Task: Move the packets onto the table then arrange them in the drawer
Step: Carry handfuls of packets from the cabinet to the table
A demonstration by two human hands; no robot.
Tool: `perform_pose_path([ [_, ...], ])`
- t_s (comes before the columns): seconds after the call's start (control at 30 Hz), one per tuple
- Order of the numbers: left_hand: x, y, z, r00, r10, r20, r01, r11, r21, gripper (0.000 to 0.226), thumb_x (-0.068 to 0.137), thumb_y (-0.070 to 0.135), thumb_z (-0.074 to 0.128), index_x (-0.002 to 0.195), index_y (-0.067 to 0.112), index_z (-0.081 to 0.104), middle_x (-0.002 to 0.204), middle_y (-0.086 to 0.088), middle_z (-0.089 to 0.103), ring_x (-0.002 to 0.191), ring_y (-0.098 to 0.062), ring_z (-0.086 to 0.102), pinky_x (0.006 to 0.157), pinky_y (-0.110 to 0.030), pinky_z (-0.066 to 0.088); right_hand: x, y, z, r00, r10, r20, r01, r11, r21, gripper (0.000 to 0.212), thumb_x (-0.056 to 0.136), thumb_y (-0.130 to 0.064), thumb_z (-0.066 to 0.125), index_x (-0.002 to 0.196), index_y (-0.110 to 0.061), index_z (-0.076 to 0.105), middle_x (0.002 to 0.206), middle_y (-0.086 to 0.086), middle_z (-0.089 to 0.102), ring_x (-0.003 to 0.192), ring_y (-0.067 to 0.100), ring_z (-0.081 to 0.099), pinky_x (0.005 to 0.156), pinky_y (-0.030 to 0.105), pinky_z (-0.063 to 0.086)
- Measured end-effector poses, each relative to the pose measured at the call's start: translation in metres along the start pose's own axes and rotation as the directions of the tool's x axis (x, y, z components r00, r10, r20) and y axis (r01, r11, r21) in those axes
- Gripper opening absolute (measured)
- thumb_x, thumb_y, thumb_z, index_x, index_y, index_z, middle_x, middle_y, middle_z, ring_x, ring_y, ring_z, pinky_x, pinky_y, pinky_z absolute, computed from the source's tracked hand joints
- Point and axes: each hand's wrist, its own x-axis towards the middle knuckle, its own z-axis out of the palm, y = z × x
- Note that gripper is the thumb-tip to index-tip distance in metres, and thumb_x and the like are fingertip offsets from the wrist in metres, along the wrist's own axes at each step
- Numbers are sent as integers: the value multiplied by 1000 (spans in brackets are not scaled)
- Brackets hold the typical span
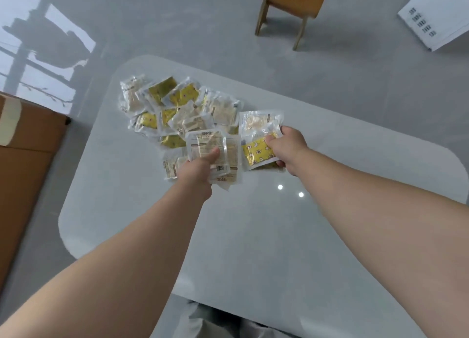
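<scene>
On the far left part of the glossy white worktop lies your pile of packets, a loose heap with the pieces overlapping at all angles. Each is a small square pouch of clear, crinkled plastic. Some show a yellow-gold inner wrapper with small spots, others a pale cream filling, and a few lie with a printed white label up.

Your left hand grips a fanned bunch of printed packets at the near edge of the heap, thumb pressed on the top label and the rest of the hand hidden beneath. Your right hand holds a second bunch just beside it, to the right. A yellow packet with a small pattern faces you, and clear pouches with cream filling stand out behind it. Its fingers curl round the bunch's right edge, thumb on top. The two bunches almost touch at their edges. You cannot tell whether either bunch rests on the worktop or is lifted off it.

Two small bright spots of light reflect on the worktop near your wrists. A cardboard box with a strip of pale tape stands at the left, close to the worktop's edge. A wooden stool stands on the grey floor beyond the worktop, well apart from it. A white sheet with dark printed rows lies at the upper right corner.
</scene>
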Motion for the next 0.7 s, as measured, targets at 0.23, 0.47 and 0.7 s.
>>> perform_pose_path([
  [0.23,86,9,39,999,2,32,-3,999,43,88,50,26,100,128,13,61,109,-6,73,93,-28,73,82,-43,61,103,-2,37,990,-110,83,129,952,-277,25,101,-22,59,125,-15,61,91,-3,59,78,18,56,57,25,39],
  [0.47,120,-2,61,969,240,-56,-200,896,396,29,75,31,88,87,23,63,91,2,71,86,-22,70,81,-41,61,146,10,52,982,-182,41,178,854,-489,38,101,-31,59,134,-12,55,124,5,62,110,28,59,85,30,43],
  [0.7,129,-13,66,883,468,-19,-338,665,666,46,82,40,79,115,16,58,116,0,64,108,-23,62,92,-43,54,153,23,68,973,-225,-43,156,788,-596,34,101,-32,57,129,-14,52,127,11,54,106,32,59,78,35,42],
])
